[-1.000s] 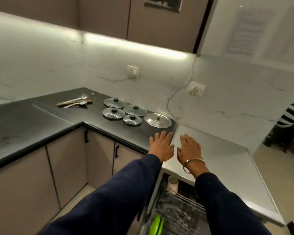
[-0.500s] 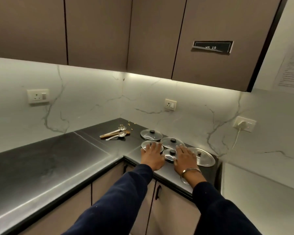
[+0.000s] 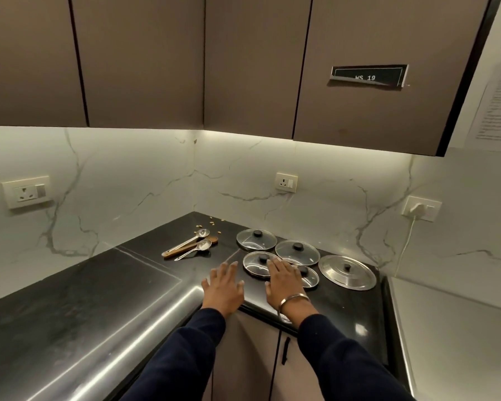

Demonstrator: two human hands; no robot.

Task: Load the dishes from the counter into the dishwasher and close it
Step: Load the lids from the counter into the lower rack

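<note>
Brown wall cupboards and a veined white backsplash enclose a dark L-shaped worktop (image 3: 104,296), on which the dishes to be loaded are grouped toward the right end, near the back edge. Five lids are laid flat, knobs upward, presumably so they sit stably and can be lifted by the knob: three glass lids (image 3: 256,239) (image 3: 297,252) (image 3: 259,264), a smaller glass lid (image 3: 308,276) and a steel lid (image 3: 347,272) nearest the worktop's right edge. A few spoons (image 3: 190,246) are left together toward the inner corner, beside scattered crumbs. The left hand (image 3: 224,287) is held over bare worktop at the front edge, fingers (image 3: 232,267) spread wide and holding nothing. The right hand (image 3: 285,285) is stretched flat over the nearest lids, its fingers straight and gripping nothing; whether a lid is actually touched cannot be told. A lid appears to be the next item picked. The dishwasher is out of view.
</note>
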